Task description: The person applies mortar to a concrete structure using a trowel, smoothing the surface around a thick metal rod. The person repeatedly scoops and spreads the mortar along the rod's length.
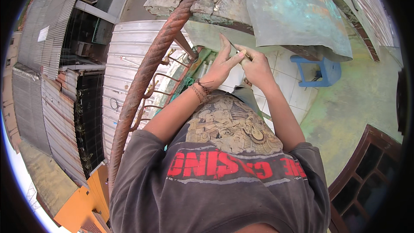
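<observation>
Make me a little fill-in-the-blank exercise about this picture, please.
1. In the picture, the blue stool is to the ____ of the right hand.
2. Bracelets circle the person's ____ wrist.
3. The metal bar beyond the left hand is brown with ____.
4. The shirt's large lettering is coloured ____.
Missing words: right; left; rust; red.

Hands between railing on left, stool on right.

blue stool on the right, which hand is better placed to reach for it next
Probably the right hand: it shows nearer the blue stool, on the same side. The left hand is farther across, toward the rusty twisted handrail. The hands meet near the fingertips.
</observation>
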A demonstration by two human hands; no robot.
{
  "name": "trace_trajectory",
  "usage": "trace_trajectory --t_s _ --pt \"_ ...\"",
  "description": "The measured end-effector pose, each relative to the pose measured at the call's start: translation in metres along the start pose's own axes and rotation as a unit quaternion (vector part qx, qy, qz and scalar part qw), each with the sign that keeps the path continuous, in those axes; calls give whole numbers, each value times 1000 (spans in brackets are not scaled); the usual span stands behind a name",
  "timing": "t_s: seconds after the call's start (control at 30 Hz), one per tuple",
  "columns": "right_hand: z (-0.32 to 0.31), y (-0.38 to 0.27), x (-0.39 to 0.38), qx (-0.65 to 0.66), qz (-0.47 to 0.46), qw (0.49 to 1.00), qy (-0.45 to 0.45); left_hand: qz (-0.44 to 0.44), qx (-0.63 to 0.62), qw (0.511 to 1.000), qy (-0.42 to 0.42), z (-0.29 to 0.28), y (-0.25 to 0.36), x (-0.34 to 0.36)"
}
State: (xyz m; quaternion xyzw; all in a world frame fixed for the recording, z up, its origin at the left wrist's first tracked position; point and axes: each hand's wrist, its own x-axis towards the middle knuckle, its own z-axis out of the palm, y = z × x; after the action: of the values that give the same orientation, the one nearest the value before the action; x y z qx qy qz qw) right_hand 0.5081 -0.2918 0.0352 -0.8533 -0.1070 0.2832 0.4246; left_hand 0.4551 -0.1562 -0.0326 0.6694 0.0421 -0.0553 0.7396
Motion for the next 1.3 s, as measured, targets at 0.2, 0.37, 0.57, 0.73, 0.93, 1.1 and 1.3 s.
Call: trace_trajectory --t_s 0.2,0.37,0.57,0.73,0.93,1.1,1.3 --pt "-3 0 2 -11 -58 998 26 19 -31 999 0 6 12 -3" --pt "2 4 -5 -29 -80 996 36 42 -36 998 -35 -3 8 -7" --pt "2 -7 4 -30 -32 999 3 19 -67 998 3 -7 3 -2" --pt "1 1 3 -30 -54 998 15 18 -64 998 12 0 6 -5" --pt "-4 -1 4 -10 -23 1000 -1 33 -27 999 6 -2 3 -5" --pt "-1 0 12 -38 -23 999 -17 64 -19 997 32 -9 4 -6" --pt "4 -12 2 87 21 995 -34 68 5 996 61 4 1 -10"
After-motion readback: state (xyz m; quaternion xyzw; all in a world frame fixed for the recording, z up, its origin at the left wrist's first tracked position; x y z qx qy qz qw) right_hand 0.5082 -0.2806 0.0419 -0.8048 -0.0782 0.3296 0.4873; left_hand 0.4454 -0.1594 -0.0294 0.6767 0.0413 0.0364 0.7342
